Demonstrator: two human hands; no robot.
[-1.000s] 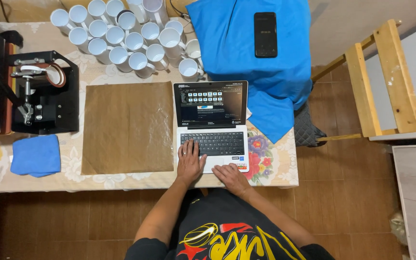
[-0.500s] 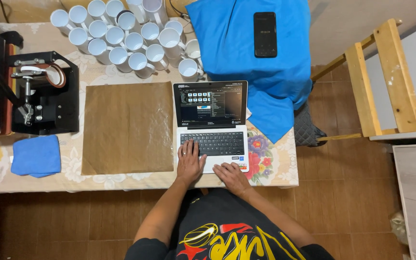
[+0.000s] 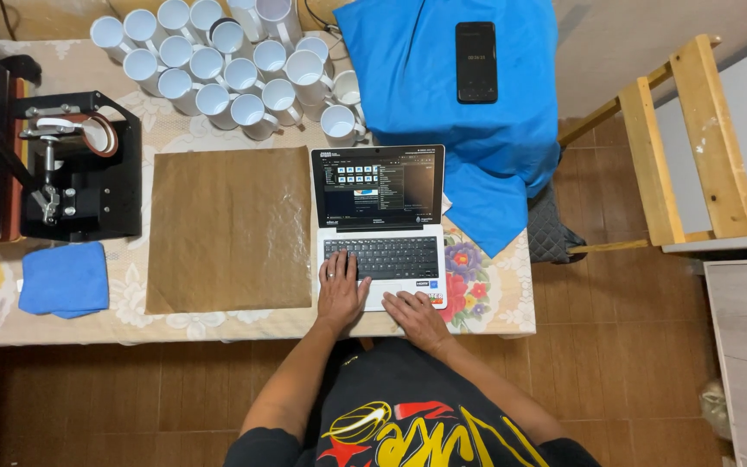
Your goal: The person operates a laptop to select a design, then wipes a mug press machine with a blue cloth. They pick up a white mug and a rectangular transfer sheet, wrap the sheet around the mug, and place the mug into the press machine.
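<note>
while two hands, left hand (image 3: 341,292) and right hand (image 3: 414,316), rest on one laptop (image 3: 382,227).

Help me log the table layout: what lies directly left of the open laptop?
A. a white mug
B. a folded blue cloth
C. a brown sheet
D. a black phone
C: the brown sheet lies flat on the table, right beside the laptop on its left edge.

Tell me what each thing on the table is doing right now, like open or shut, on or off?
laptop: lid open, screen lit.
left hand: flat on the keyboard's left side.
right hand: resting on the laptop's front edge.
phone: lying flat on the blue cloth, screen dim.
white mugs: clustered, apparently empty.
brown sheet: spread flat.
mug press: no mug in it.
</note>
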